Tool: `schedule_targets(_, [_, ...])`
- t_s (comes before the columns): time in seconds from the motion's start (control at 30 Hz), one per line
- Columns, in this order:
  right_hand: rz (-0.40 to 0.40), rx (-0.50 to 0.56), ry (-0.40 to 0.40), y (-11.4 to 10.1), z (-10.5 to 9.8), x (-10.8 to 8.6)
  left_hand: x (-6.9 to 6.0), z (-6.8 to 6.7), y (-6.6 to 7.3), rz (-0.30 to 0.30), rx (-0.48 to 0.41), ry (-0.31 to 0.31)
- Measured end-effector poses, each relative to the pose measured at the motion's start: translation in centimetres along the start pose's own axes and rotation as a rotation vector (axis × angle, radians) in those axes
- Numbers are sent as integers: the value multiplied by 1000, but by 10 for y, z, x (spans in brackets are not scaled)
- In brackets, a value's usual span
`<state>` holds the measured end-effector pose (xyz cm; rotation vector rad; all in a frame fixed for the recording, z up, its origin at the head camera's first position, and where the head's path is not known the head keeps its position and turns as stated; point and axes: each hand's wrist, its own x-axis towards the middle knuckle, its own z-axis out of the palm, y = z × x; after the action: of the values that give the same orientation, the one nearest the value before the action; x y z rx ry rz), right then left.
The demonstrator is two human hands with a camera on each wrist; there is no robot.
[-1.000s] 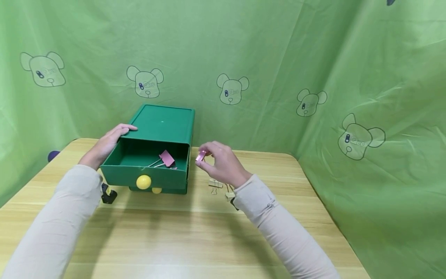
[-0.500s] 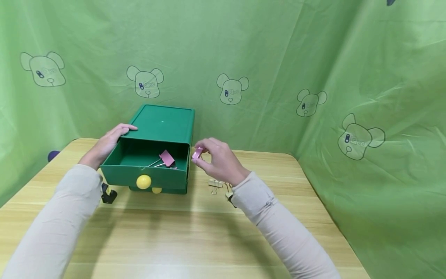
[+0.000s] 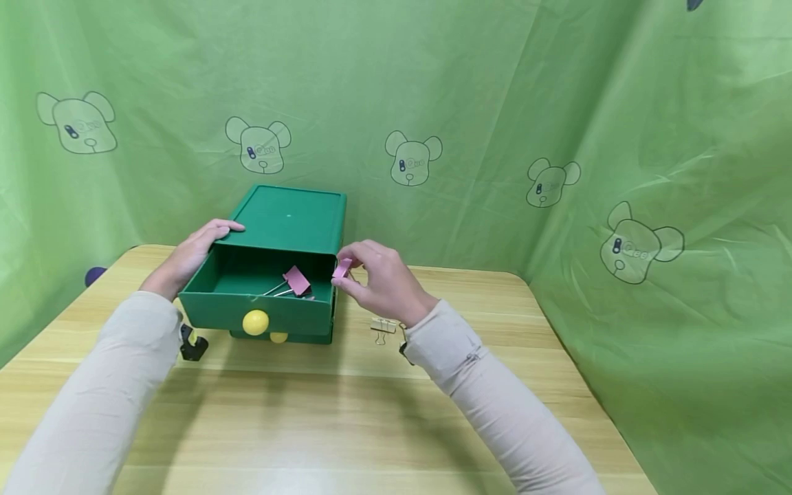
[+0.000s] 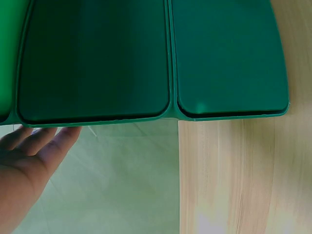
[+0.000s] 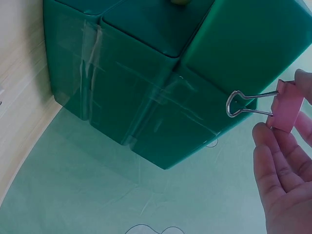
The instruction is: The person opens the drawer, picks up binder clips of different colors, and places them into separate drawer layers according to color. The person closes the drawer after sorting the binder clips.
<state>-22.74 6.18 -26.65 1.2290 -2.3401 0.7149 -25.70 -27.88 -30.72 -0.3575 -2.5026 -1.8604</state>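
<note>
A green drawer box (image 3: pixel 287 216) stands on the table with its upper drawer (image 3: pixel 216 311) pulled out. Inside that drawer lies a pink binder clip (image 3: pixel 298 280), its wire handles pointing left. My left hand (image 3: pixel 188 258) rests on the box's left side and top edge, fingers fairly straight; the left wrist view shows its fingers (image 4: pixel 61 144) against the box's side. My right hand (image 3: pixel 390 283) pinches another pink clip (image 3: pixel 342 268) between thumb and fingers, beside the drawer's right edge. In the right wrist view this clip (image 5: pixel 287 107) has its wire handle toward the box.
Right of the box lie a pale yellow binder clip (image 3: pixel 383 326) and another clip (image 3: pixel 403 347) partly hidden by my right wrist. A black and yellow object (image 3: pixel 194 345) sits near my left sleeve. A green curtain (image 3: pixel 470 124) surrounds the wooden table (image 3: pixel 297 426).
My right hand has moved left with the pink clip, up to the drawer's right edge. The left hand and the box have stayed where they were.
</note>
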Motion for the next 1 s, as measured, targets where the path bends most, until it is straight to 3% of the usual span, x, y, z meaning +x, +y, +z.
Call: schedule_targets(1.0, [-91, 0, 20, -19, 1, 19, 2, -1, 0, -7, 12, 3])
